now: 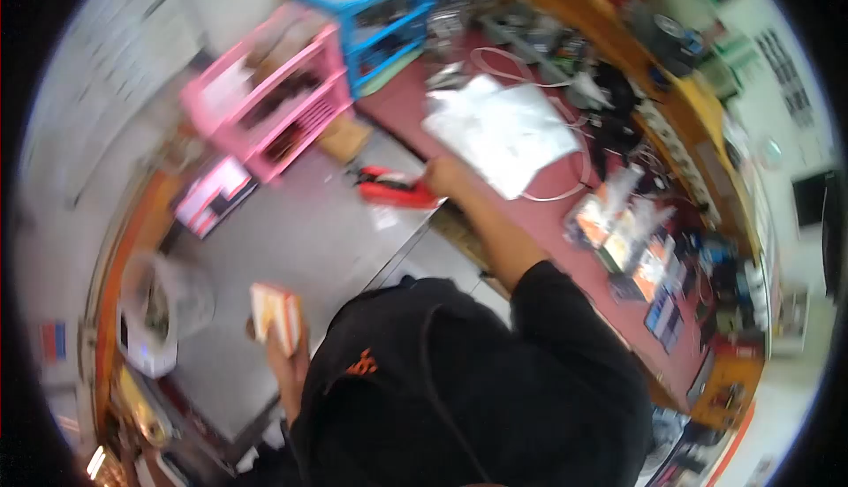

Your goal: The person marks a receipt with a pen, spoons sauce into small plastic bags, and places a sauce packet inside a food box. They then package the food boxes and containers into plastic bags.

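Observation:
On the left, my left hand (pixel 287 353) is wrapped round a small orange-and-white cardboard box (pixel 279 316), holding it over the grey metal tabletop (pixel 305 231). My right arm reaches forward, and my right hand (pixel 439 178) is closed on one end of a red hand-held tool (pixel 395 189) with a dark tip. Blur hides the tool's exact kind. Just below it is a small white piece (pixel 383 217), perhaps paper.
Pink (pixel 287 90) and blue (pixel 375 15) tiered racks stand at the back. A white plastic bag (pixel 508 129) lies on the reddish table (pixel 574 266), among cables and packets. At left are a weighing scale (pixel 150 350) and a pink-and-black box (pixel 215 194).

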{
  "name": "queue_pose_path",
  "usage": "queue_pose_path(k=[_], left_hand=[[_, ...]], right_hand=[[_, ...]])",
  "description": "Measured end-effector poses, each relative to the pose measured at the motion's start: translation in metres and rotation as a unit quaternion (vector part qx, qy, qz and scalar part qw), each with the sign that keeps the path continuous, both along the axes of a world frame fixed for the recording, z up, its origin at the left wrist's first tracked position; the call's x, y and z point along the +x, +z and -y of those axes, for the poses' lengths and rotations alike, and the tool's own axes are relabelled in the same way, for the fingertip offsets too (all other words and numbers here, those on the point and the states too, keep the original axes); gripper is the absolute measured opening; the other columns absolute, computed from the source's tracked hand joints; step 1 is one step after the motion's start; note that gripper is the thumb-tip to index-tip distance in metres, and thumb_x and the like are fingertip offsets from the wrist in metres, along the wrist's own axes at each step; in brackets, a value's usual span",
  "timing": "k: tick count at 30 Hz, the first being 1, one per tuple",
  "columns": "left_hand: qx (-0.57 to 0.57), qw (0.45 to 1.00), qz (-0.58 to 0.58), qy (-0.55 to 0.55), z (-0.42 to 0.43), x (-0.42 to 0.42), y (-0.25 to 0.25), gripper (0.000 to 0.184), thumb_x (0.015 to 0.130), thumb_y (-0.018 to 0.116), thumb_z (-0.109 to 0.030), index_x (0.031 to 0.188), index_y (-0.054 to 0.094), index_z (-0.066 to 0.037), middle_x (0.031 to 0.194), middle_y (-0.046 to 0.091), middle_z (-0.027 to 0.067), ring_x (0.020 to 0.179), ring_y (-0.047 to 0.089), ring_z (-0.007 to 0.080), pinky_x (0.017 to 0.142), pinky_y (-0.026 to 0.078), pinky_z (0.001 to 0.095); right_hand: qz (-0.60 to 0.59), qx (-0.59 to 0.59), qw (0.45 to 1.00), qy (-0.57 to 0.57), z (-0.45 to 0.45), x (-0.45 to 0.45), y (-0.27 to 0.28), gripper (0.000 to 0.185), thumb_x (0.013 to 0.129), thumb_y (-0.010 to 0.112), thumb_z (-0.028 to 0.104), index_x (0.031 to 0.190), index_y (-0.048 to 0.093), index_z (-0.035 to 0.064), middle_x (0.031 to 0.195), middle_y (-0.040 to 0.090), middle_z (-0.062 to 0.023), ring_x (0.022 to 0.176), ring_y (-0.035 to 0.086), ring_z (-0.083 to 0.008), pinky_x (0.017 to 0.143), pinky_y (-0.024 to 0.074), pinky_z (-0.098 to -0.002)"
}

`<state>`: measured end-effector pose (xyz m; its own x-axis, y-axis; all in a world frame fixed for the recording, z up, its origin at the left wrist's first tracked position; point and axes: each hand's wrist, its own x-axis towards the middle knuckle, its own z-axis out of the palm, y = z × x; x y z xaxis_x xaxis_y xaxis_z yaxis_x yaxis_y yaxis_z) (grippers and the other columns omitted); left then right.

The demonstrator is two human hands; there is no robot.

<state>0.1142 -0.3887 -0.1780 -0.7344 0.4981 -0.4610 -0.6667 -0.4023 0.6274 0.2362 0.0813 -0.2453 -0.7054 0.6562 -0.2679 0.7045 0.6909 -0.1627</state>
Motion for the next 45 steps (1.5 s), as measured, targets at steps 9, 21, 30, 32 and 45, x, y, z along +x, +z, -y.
queue_pose_path(k=[9, 21, 30, 32, 45], left_hand=[[0.07, 0.995, -0.054, -0.038, -0.06, -0.022, 0.035, 0.041, 0.095, 0.056, -0.024, 0.13, 0.049, -0.002, 0.132, 0.055, 0.0136, 0.123, 0.051, 0.028, 0.11, 0.032, 0.0586], [0.112, 0.983, -0.088, 0.12, -0.11, -0.004, 0.136, 0.046, 0.099, 0.049, -0.036, 0.134, 0.044, -0.007, 0.131, 0.054, 0.0128, 0.121, 0.052, 0.0282, 0.108, 0.036, 0.0488], [0.142, 0.973, -0.114, 0.143, -0.092, 0.011, 0.157, 0.048, 0.101, 0.035, -0.047, 0.129, 0.05, -0.012, 0.122, 0.057, 0.0078, 0.104, 0.055, 0.0212, 0.093, 0.039, 0.0425], [0.192, 0.974, -0.101, 0.068, -0.089, 0.017, 0.151, 0.05, 0.1, 0.036, -0.049, 0.126, 0.053, -0.01, 0.117, 0.059, 0.0074, 0.09, 0.055, 0.021, 0.083, 0.041, 0.0408], [-0.192, 0.972, -0.127, 0.041, -0.094, -0.024, 0.0, 0.048, 0.096, 0.057, -0.033, 0.128, 0.042, -0.001, 0.11, 0.062, 0.0105, 0.104, 0.061, 0.0212, 0.094, 0.047, 0.0358]], right_hand=[[-0.139, 0.008, 0.975, -0.175, 0.02, 0.06, -0.033, 0.019, 0.081, 0.056, 0.022, 0.088, 0.069, 0.0097, 0.095, 0.068, -0.0175, 0.086, 0.066, -0.0349, 0.076, 0.0507, -0.0467], [-0.502, -0.491, 0.697, 0.145, 0.168, -0.061, 0.173, 0.012, 0.089, 0.067, 0.015, 0.087, 0.066, 0.0032, 0.076, 0.061, 0.0012, 0.068, 0.051, -0.005, 0.061, 0.0422, -0.0224], [-0.463, -0.573, 0.626, 0.256, 0.25, -0.134, 0.171, 0.05, 0.069, 0.085, 0.043, 0.09, 0.065, 0.002, 0.068, 0.057, 0.0024, 0.06, 0.054, -0.0052, 0.052, 0.0414, -0.0229], [-0.496, -0.716, 0.419, 0.255, 0.262, -0.134, 0.166, 0.061, 0.071, 0.08, 0.048, 0.105, 0.062, 0.002, 0.077, 0.06, 0.0031, 0.065, 0.058, -0.0063, 0.052, 0.0442, -0.0211], [-0.138, -0.599, 0.755, 0.228, 0.183, -0.053, -0.012, 0.032, 0.09, 0.065, 0.023, 0.114, 0.061, 0.0009, 0.109, 0.064, -0.0078, 0.098, 0.059, -0.0169, 0.087, 0.046, -0.0308]])
